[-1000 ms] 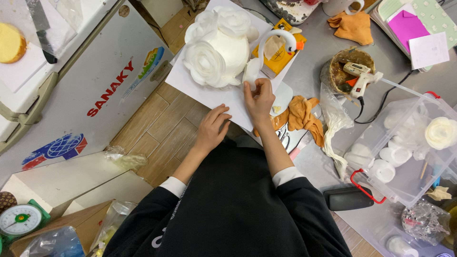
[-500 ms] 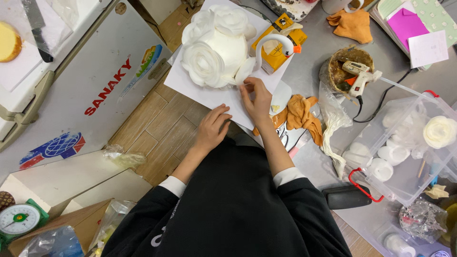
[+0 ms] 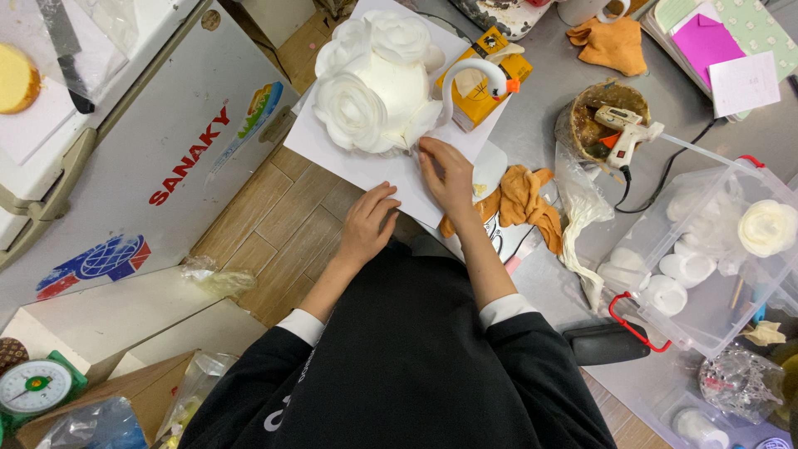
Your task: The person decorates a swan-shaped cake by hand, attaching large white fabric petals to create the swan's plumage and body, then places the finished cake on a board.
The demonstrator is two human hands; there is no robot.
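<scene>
Since a moment ago my right hand [image 3: 449, 176] has slid down from the swan's neck to the base of the white foam swan with rose-shaped petals [image 3: 378, 79], and my left hand [image 3: 368, 223] has stayed at the near edge of the white paper sheet [image 3: 366, 162]. My right fingers are curled and press where the swan's body meets the paper; whether they pinch a petal I cannot tell, since the hand covers the spot. My left hand lies flat and loosely spread, fingertips touching the sheet's edge, holding nothing.

That sheet overhangs the grey table's [image 3: 540, 125] edge, above the wooden floor [image 3: 283, 224] just left of my left hand. Open floor runs further left as far as the white chest freezer [image 3: 166, 141]. Right of my right hand the space is crowded: an orange cloth [image 3: 524, 199] touches my wrist, and beyond it stand a glue gun [image 3: 623, 129] in a brown bowl and a clear plastic storage box [image 3: 706, 249] with white foam pieces.

Just beyond my right fingers, the swan's curved neck partly hides a yellow carton [image 3: 490, 83]. The table's far end and the box's right side are cut off by the frame.
</scene>
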